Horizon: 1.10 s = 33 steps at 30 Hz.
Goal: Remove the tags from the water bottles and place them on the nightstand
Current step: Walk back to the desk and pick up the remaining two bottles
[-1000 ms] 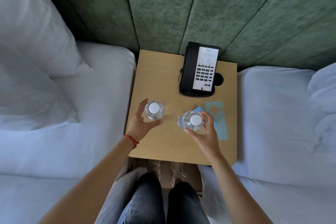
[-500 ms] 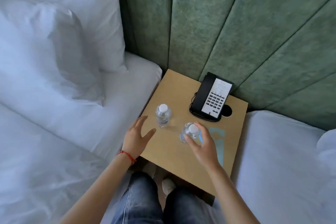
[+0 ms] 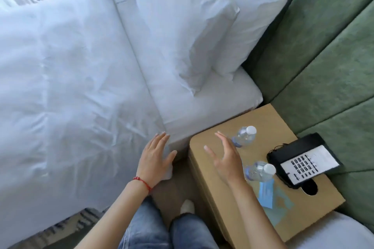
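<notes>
Two clear water bottles with white caps stand on the wooden nightstand (image 3: 204, 159): the far bottle (image 3: 244, 137) and the near bottle (image 3: 260, 172). Light blue tags (image 3: 267, 194) lie flat on the nightstand just in front of the near bottle. My right hand (image 3: 224, 157) hovers open above the nightstand's left part, beside both bottles and touching neither. My left hand (image 3: 155, 157) is open, fingers spread, over the corner of the white bed, a red string at its wrist.
A black telephone (image 3: 303, 163) sits at the nightstand's far right, with a round hole (image 3: 309, 188) beside it. A white bed (image 3: 70, 87) with pillows (image 3: 192, 36) fills the left. Green padded wall panels (image 3: 313, 56) rise behind. My legs in jeans stand below.
My right hand has let go of the near bottle and drawn back to the left. My left hand has moved off the nightstand to the bed's corner. The view has swung left.
</notes>
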{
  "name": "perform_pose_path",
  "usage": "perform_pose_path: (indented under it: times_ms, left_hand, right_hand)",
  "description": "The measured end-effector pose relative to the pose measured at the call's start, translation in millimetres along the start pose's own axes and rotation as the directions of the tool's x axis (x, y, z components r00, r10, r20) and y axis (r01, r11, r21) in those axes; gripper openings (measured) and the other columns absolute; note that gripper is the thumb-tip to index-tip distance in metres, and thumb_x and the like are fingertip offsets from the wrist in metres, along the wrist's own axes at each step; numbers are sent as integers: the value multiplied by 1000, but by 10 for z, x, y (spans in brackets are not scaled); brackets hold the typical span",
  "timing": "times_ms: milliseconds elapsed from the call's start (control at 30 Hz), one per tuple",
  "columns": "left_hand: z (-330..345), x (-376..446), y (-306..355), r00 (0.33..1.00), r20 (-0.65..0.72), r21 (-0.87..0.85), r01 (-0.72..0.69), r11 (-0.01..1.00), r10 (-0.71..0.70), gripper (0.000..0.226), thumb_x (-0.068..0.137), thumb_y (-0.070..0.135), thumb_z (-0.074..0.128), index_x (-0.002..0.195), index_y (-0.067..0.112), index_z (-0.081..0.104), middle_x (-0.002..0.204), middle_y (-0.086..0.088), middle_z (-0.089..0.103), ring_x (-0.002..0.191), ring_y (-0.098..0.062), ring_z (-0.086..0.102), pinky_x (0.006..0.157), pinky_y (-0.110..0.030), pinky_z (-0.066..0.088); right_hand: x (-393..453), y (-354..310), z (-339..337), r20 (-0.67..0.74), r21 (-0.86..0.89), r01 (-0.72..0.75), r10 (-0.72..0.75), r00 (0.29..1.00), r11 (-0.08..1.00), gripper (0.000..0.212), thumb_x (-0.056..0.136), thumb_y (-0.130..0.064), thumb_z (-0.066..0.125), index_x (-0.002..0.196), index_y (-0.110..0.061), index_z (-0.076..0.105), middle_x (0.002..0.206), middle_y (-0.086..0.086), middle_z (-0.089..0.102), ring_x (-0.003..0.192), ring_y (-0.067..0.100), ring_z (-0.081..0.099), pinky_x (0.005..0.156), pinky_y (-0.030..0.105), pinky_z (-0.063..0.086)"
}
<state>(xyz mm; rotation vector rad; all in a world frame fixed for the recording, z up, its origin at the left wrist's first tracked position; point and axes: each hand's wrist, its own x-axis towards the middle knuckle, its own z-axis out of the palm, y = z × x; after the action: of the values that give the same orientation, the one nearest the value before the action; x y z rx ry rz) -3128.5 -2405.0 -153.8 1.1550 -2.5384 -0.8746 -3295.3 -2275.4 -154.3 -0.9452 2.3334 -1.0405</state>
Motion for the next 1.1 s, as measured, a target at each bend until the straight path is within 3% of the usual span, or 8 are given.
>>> perform_pose_path:
  times_ms: [133,267,567,833,1100]
  left_hand:
    - [-293,-307,-404,981,-122,-12,148,989,-148,53,87,32,57,133,11,43,142,-9,41,136,-24,31,111,-36,23]
    - [-620,-700,-843,929,-239,-57,277,959,-282,53,87,31,58,133,9,43,142,-11,42,135,-27,32,112,-39,24]
    - [-1435,-1904,-2019,732,-438,-174,500,848,-521,55,89,34,54,136,10,37,145,-9,37,138,-22,24,112,-32,17]
    - [-2067,-3265,-3023,478,-550,-280,667,690,-685,55,89,35,52,136,12,37,146,-9,37,139,-23,23,112,-33,15]
    - [-2375,-4481,-3610,106,-569,-468,774,427,-816,53,90,36,50,136,13,38,145,-8,38,138,-23,24,110,-38,25]
  right_hand:
    - [73,-379,439,179,-49,141,-130,975,989,53,84,-39,61,130,-20,46,140,-2,45,131,12,37,105,23,27]
    - [23,-828,946,352,-60,272,-234,906,961,52,84,-41,61,131,-23,45,142,-5,43,131,12,36,104,26,29]
    - [-631,-2074,2406,655,55,520,-424,626,853,56,84,-49,57,133,-29,40,139,-10,43,126,1,36,101,20,29]
    - [-1660,-3083,3831,804,140,720,-502,318,680,54,86,-47,54,134,-27,39,141,-4,42,131,11,36,105,26,28]
    - [-2743,-3926,4944,866,298,848,-498,-46,438,55,87,-53,48,135,-28,37,145,-5,39,134,12,33,108,34,30]
